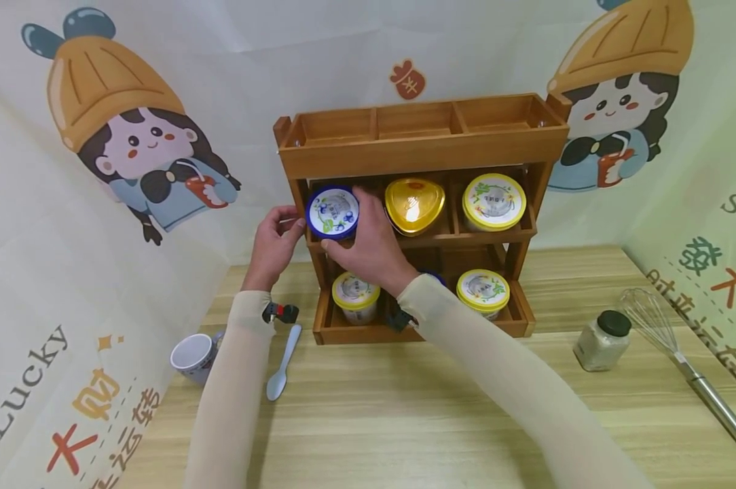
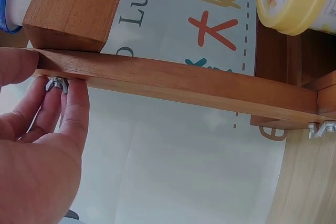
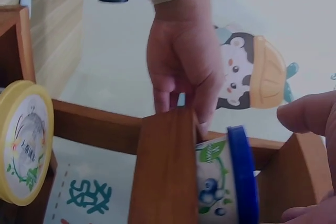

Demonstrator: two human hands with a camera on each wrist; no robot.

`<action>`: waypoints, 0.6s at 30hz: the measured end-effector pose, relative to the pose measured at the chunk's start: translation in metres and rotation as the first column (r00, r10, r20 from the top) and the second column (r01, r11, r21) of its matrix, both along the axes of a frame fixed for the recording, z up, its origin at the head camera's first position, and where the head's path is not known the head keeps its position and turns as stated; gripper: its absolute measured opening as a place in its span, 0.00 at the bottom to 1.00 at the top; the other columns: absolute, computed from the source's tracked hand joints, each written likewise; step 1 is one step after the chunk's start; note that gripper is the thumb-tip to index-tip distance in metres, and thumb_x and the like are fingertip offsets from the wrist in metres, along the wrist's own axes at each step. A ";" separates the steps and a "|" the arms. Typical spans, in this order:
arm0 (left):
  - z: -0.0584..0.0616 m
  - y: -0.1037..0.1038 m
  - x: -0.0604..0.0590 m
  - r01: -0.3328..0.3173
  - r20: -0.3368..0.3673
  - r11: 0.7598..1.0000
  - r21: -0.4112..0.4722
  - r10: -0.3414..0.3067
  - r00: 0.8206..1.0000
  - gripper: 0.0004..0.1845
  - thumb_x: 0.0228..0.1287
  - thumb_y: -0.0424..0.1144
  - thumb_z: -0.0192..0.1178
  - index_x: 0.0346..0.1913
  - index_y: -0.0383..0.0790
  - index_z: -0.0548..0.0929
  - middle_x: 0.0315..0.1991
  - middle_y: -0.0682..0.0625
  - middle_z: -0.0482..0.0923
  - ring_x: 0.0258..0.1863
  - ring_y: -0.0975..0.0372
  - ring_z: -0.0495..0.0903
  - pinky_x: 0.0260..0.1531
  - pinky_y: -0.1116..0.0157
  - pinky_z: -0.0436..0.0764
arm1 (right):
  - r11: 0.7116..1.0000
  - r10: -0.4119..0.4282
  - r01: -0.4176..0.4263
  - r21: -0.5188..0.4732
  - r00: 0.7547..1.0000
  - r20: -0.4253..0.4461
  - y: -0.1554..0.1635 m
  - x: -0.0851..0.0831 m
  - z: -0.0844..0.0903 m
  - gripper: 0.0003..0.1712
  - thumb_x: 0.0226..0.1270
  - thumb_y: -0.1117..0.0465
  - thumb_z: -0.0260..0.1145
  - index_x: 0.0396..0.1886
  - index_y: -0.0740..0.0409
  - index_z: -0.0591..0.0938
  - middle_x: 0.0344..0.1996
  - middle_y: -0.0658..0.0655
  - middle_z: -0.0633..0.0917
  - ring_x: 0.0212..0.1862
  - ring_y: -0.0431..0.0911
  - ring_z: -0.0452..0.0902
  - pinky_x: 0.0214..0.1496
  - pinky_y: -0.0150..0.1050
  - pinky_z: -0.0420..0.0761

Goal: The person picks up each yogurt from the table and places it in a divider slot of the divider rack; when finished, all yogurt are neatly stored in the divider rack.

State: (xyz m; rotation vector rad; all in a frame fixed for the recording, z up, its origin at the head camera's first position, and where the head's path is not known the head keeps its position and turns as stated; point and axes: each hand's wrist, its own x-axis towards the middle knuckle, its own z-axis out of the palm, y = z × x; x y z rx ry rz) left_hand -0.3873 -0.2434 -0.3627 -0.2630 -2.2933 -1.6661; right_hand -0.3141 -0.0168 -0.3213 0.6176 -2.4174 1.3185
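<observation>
Blue-lidded yogurt cup [image 1: 333,212] sits in the middle shelf's left compartment of the wooden rack [image 1: 417,146], right hand [image 1: 374,248] grasping it with curled fingers [image 1: 363,204]. Left hand [image 1: 274,244] fingers [image 2: 73,108] grip the rack's side post.

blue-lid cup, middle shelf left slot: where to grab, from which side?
Grip the blue-lidded cup across its lid rim, coming from the front. It lies tilted with the lid facing out, while the shelf post crowds its left side. The right hand already holds it this way.
</observation>
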 end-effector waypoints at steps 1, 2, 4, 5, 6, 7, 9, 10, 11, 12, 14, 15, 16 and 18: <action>0.000 0.000 0.000 -0.001 0.001 1.000 -0.001 0.001 1.000 0.23 0.79 0.43 0.60 0.69 0.35 0.74 0.68 0.39 0.76 0.67 0.49 0.80 0.68 0.54 0.80 | 1.000 0.005 -0.005 0.002 1.000 -0.006 0.001 0.002 0.000 0.59 0.64 0.50 0.77 0.84 0.61 0.53 0.78 0.64 0.64 0.76 0.57 0.67 0.81 0.53 0.69; 0.000 0.000 0.000 -0.002 0.002 1.000 -0.003 0.002 1.000 0.23 0.79 0.43 0.60 0.69 0.35 0.74 0.68 0.39 0.76 0.67 0.49 0.79 0.68 0.54 0.80 | 1.000 0.011 -0.011 0.002 1.000 -0.012 0.002 0.005 0.001 0.58 0.65 0.50 0.77 0.84 0.60 0.53 0.78 0.63 0.64 0.76 0.57 0.67 0.80 0.53 0.69; -0.002 0.002 0.000 -0.009 0.004 1.000 -0.007 0.009 1.000 0.24 0.79 0.44 0.60 0.69 0.35 0.74 0.69 0.39 0.76 0.68 0.49 0.79 0.69 0.54 0.80 | 1.000 0.022 -0.022 0.002 0.999 -0.028 0.007 0.011 0.001 0.57 0.65 0.48 0.76 0.84 0.60 0.54 0.79 0.63 0.65 0.76 0.57 0.67 0.80 0.54 0.70; -0.002 0.003 0.000 -0.014 0.006 1.000 -0.010 0.014 1.000 0.23 0.79 0.44 0.60 0.69 0.35 0.74 0.68 0.39 0.76 0.67 0.49 0.79 0.68 0.54 0.80 | 1.000 0.029 -0.029 0.001 0.999 -0.033 0.010 0.014 0.002 0.57 0.66 0.47 0.76 0.84 0.60 0.54 0.79 0.63 0.65 0.76 0.56 0.67 0.80 0.54 0.69; -0.002 0.005 0.000 -0.022 0.006 1.000 -0.009 0.022 1.000 0.23 0.79 0.43 0.60 0.69 0.35 0.74 0.68 0.39 0.76 0.67 0.49 0.79 0.68 0.54 0.80 | 0.999 0.035 -0.035 0.003 0.999 -0.037 0.013 0.017 0.002 0.56 0.66 0.47 0.75 0.84 0.60 0.55 0.79 0.62 0.65 0.76 0.56 0.67 0.80 0.54 0.69; -0.002 0.006 0.001 -0.032 0.006 0.999 -0.012 0.032 0.999 0.23 0.79 0.43 0.60 0.69 0.35 0.74 0.68 0.39 0.77 0.67 0.49 0.79 0.67 0.54 0.81 | 0.999 0.044 -0.044 0.002 0.998 -0.042 0.017 0.020 0.002 0.56 0.66 0.46 0.75 0.84 0.60 0.56 0.79 0.62 0.65 0.77 0.56 0.67 0.81 0.54 0.69; -0.001 0.011 0.003 -0.054 0.005 0.998 -0.017 0.054 0.999 0.23 0.79 0.42 0.60 0.69 0.35 0.75 0.67 0.39 0.77 0.67 0.49 0.79 0.66 0.54 0.81 | 0.998 0.059 -0.060 -0.007 0.997 -0.050 0.025 0.026 0.002 0.55 0.67 0.45 0.74 0.83 0.60 0.57 0.79 0.62 0.66 0.78 0.56 0.65 0.81 0.54 0.67; 0.000 0.014 0.004 -0.064 0.002 0.998 -0.019 0.065 0.998 0.23 0.79 0.42 0.60 0.69 0.35 0.75 0.67 0.39 0.78 0.67 0.49 0.79 0.65 0.53 0.81 | 0.998 0.068 -0.069 -0.015 0.996 -0.052 0.030 0.029 0.002 0.54 0.67 0.45 0.74 0.83 0.60 0.57 0.80 0.61 0.66 0.79 0.56 0.65 0.81 0.54 0.67; 0.000 0.016 0.004 -0.073 -0.003 0.997 -0.021 0.073 0.997 0.23 0.79 0.41 0.60 0.69 0.34 0.75 0.67 0.38 0.78 0.67 0.49 0.79 0.65 0.53 0.81 | 0.996 0.079 -0.080 -0.024 0.995 -0.058 0.035 0.032 0.002 0.53 0.68 0.45 0.73 0.83 0.60 0.58 0.79 0.61 0.66 0.79 0.57 0.65 0.81 0.55 0.67; 0.001 0.018 0.005 -0.081 -0.008 0.996 -0.023 0.080 0.997 0.23 0.79 0.41 0.59 0.69 0.34 0.75 0.67 0.38 0.78 0.67 0.49 0.78 0.66 0.52 0.80 | 0.995 0.088 -0.090 -0.032 0.994 -0.062 0.039 0.035 0.002 0.52 0.68 0.45 0.73 0.83 0.60 0.59 0.80 0.61 0.66 0.79 0.57 0.65 0.81 0.55 0.68; 0.002 0.020 0.007 -0.088 -0.023 0.996 -0.027 0.088 0.996 0.22 0.79 0.39 0.59 0.69 0.34 0.75 0.66 0.37 0.78 0.68 0.48 0.78 0.68 0.50 0.78 | 0.992 0.108 -0.112 -0.055 0.992 -0.073 0.048 0.041 0.000 0.50 0.69 0.46 0.72 0.82 0.60 0.60 0.80 0.60 0.66 0.79 0.57 0.65 0.80 0.56 0.69; 0.003 0.020 0.008 -0.089 -0.030 0.996 -0.030 0.088 0.996 0.22 0.79 0.39 0.58 0.70 0.33 0.74 0.67 0.37 0.78 0.68 0.48 0.78 0.69 0.50 0.77 | 0.989 0.122 -0.128 -0.070 0.989 -0.080 0.053 0.044 -0.002 0.49 0.69 0.47 0.72 0.82 0.60 0.61 0.80 0.60 0.66 0.79 0.57 0.65 0.80 0.56 0.69; 0.003 0.020 0.010 -0.090 -0.036 0.995 -0.037 0.089 0.995 0.22 0.80 0.38 0.57 0.70 0.33 0.74 0.67 0.36 0.78 0.69 0.48 0.77 0.69 0.50 0.77 | 0.986 0.135 -0.142 -0.083 0.987 -0.090 0.057 0.046 -0.003 0.47 0.70 0.48 0.72 0.81 0.60 0.62 0.79 0.60 0.67 0.78 0.57 0.65 0.80 0.56 0.70; 0.003 0.020 0.016 -0.092 -0.043 0.993 -0.068 0.089 0.995 0.22 0.81 0.37 0.54 0.71 0.33 0.73 0.69 0.36 0.77 0.71 0.48 0.76 0.71 0.50 0.76 | 0.982 0.147 -0.158 -0.098 0.982 -0.116 0.066 0.051 -0.008 0.44 0.70 0.51 0.72 0.79 0.59 0.64 0.78 0.60 0.69 0.78 0.56 0.66 0.79 0.56 0.70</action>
